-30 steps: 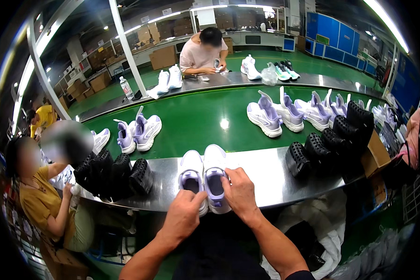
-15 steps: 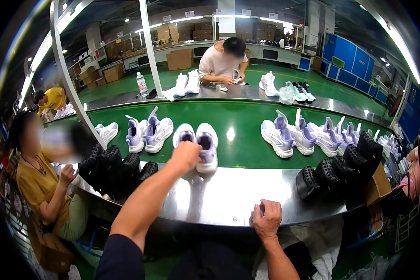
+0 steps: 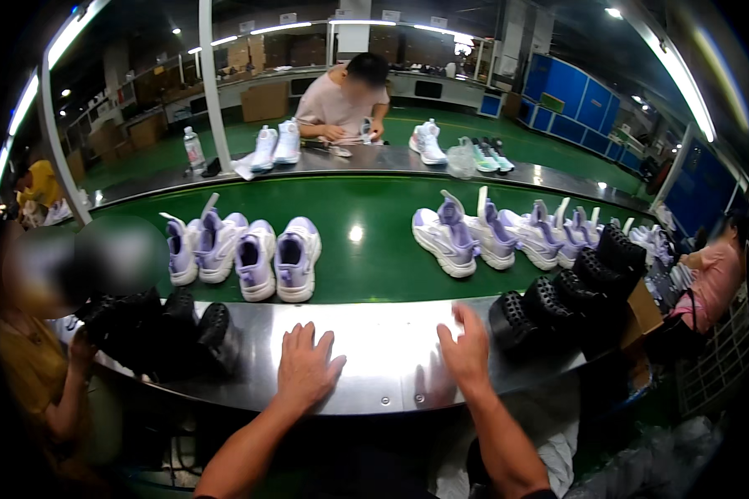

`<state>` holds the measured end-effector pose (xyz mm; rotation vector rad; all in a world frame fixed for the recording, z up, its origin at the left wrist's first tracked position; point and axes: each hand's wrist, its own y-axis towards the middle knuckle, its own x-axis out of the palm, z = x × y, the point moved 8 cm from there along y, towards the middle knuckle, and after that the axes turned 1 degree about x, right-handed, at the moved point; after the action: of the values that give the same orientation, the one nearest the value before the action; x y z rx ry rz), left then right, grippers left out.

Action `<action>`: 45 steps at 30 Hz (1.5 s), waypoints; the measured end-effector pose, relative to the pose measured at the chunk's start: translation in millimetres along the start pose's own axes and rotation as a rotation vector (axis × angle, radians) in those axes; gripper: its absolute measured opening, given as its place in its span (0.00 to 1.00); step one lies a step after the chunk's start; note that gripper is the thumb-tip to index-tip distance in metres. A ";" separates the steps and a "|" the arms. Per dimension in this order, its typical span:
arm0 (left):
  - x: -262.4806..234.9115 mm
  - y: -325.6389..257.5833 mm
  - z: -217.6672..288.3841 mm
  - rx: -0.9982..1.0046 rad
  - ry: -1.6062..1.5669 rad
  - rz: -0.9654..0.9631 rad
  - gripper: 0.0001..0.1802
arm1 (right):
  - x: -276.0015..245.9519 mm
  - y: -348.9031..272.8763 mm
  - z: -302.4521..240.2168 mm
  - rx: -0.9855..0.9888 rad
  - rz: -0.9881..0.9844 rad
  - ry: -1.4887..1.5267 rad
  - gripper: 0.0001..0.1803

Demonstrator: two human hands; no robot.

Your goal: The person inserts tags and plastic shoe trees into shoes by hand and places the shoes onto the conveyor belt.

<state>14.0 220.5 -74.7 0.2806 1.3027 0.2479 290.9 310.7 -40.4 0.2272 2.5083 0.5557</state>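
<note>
My left hand (image 3: 310,364) rests on the shiny metal ledge (image 3: 374,333), empty, with its fingers spread. My right hand (image 3: 468,351) is over the same ledge farther right, index finger stretched and thumb apart, holding nothing. Beyond my left hand, on the green belt (image 3: 358,274), a pair of white-and-lilac sneakers stands side by side: a left shoe (image 3: 256,264) and a right shoe (image 3: 298,262). Another similar sneaker pair (image 3: 218,248) with raised tongues stands just left of them. Past my right hand, a row of matching sneakers (image 3: 446,241) runs off to the right.
Black knobbly shoe-shaped pieces stand on the ledge at right (image 3: 516,323) and at left (image 3: 215,337). A co-worker (image 3: 341,108) sits across the belt near white high-top shoes (image 3: 287,143) and a water bottle (image 3: 193,150). Other people sit at left and right.
My left hand has let go of the sneaker and come back to the ledge. My right hand has moved slightly forward with its fingers straightened. The whole view has shifted, so the scene sits farther left.
</note>
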 end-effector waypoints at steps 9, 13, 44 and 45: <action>-1.2 0.1 -4.5 -0.012 -0.113 0.042 0.27 | 5.6 245.6 74.7 0.303 -0.213 -0.912 0.32; -5.9 5.2 4.5 0.036 -0.094 0.087 0.28 | 8.1 267.1 120.6 0.415 -0.341 -0.869 0.34; -128.3 33.5 108.1 0.151 -0.181 0.442 0.37 | -244.9 85.0 69.0 0.187 0.046 -1.249 0.36; -115.2 50.7 118.3 0.140 -0.126 0.325 0.40 | -245.7 87.1 78.4 0.229 -0.020 -1.265 0.36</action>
<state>99.0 221.9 75.7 0.6196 1.1473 0.4075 542.4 348.6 56.5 0.4578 1.3181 0.0289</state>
